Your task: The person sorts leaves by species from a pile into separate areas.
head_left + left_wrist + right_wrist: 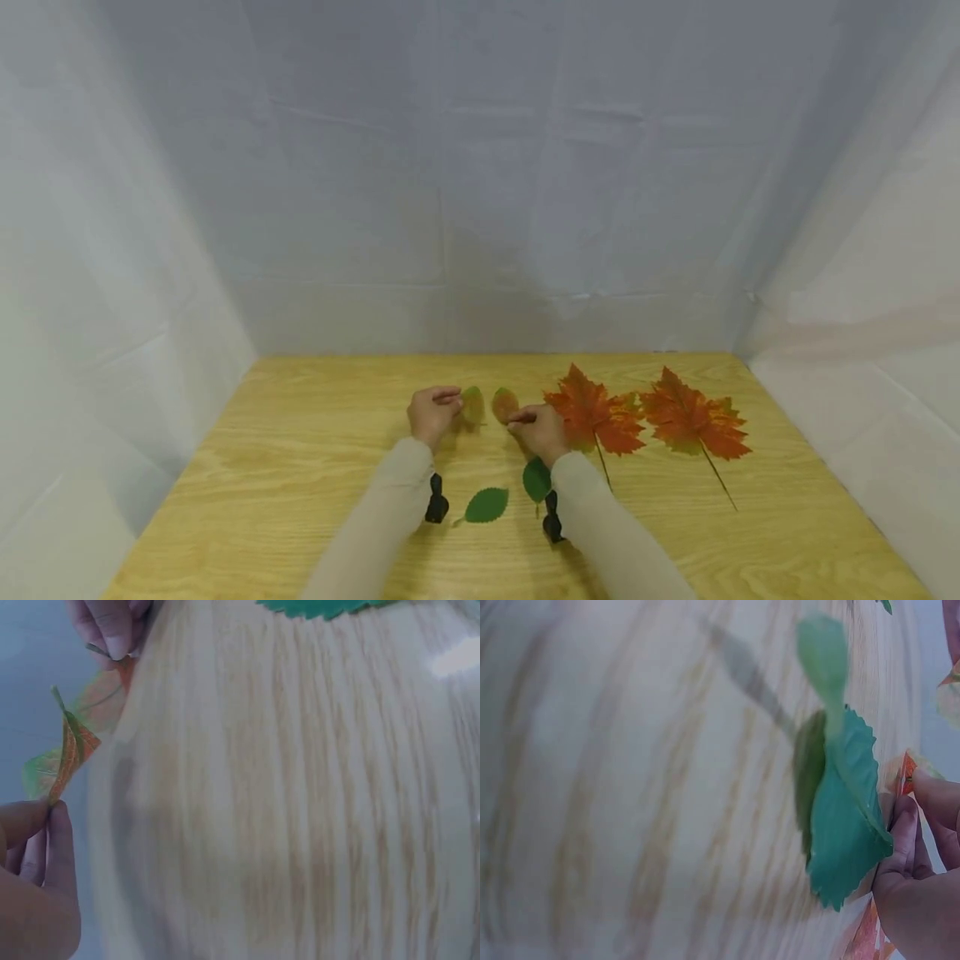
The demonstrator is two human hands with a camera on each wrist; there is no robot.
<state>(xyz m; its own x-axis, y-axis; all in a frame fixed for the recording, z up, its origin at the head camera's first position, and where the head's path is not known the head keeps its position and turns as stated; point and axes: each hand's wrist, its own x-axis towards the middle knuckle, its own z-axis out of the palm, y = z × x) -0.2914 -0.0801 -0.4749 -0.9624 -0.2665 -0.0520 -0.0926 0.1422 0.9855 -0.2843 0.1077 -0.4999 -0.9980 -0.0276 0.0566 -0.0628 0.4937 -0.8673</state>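
My left hand (433,414) pinches the edge of a small green-and-orange leaf (472,406) between thumb and fingers. In the left wrist view this leaf (71,754) looks folded, its short stem pointing up. My right hand (542,430) pinches a second small leaf (505,403), orange with a green tip, just right of the first. Its stem end lies near the right fingertips in the left wrist view. A dark green leaf (537,479) lies beside the right wrist, its edges curling up in the right wrist view. Another green leaf (487,505) lies flat between the forearms.
Two large red-orange maple leaves, one (596,414) close by the right hand and one (696,412) farther right, lie on the wooden table (315,467) with long stems toward me. White sheeting (480,208) rises behind the table and along both sides.
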